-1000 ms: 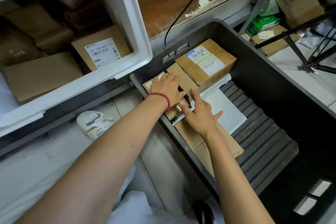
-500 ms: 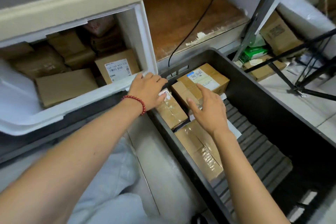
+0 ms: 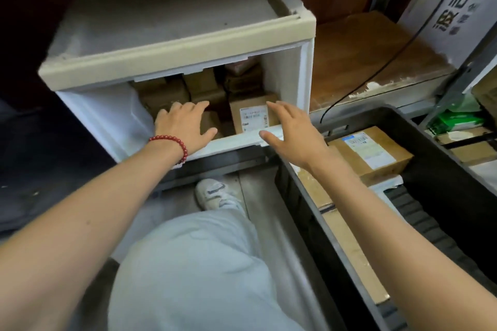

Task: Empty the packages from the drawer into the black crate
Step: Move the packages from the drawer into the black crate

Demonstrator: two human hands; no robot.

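Reaching over packages [image 3: 252, 115] in the drawer [image 3: 236, 141]: left hand [image 3: 185, 126] and right hand [image 3: 289, 131], fingers spread, palms down

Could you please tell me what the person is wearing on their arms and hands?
Both forearms are bare, with no sleeves in view. Neither the left hand nor the right hand has a glove or visible ring. The only item is a red bead bracelet round the left wrist.

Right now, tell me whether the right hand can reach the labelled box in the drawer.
Probably yes: the right hand hovers open at the labelled box's right edge, the drawer is pulled open, and nothing lies on the box.
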